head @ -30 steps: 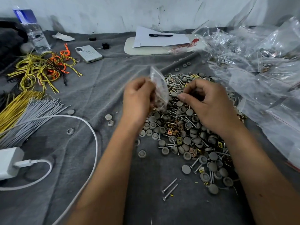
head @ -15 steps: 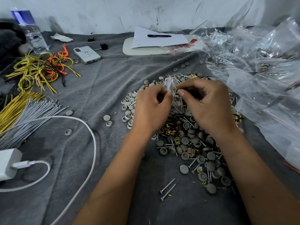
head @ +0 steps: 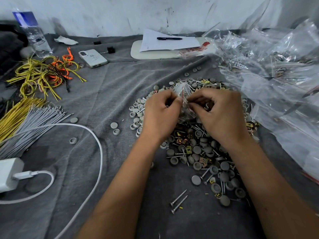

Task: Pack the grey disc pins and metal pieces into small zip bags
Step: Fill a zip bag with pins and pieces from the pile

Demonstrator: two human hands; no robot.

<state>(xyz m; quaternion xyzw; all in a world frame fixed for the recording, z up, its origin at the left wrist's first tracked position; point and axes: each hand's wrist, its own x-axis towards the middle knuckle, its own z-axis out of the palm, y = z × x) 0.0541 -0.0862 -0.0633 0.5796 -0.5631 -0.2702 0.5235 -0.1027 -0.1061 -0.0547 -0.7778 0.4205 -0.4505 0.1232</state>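
Observation:
A heap of grey disc pins, screws and brass clips (head: pixel 198 149) lies on the grey cloth. Above its far part my left hand (head: pixel 160 112) and my right hand (head: pixel 219 111) meet, both pinching the top of a small clear zip bag (head: pixel 185 99) with a red seal line. The bag hangs between the fingers over the heap; what it holds is hard to make out. Two loose screws (head: pixel 178 200) lie near the front of the heap.
A mass of clear plastic bags (head: pixel 276 75) fills the right. At left lie yellow and orange wires (head: pixel 44 75), grey ties (head: pixel 31 125), a white charger and cable (head: pixel 10 173), a phone (head: pixel 93 57), a bottle (head: pixel 34 35). Paper with a pen (head: pixel 169 38) sits at the back.
My left hand carried the bag rightward and down from an upright hold. Both hands now meet over the heap and pinch the bag's top edge.

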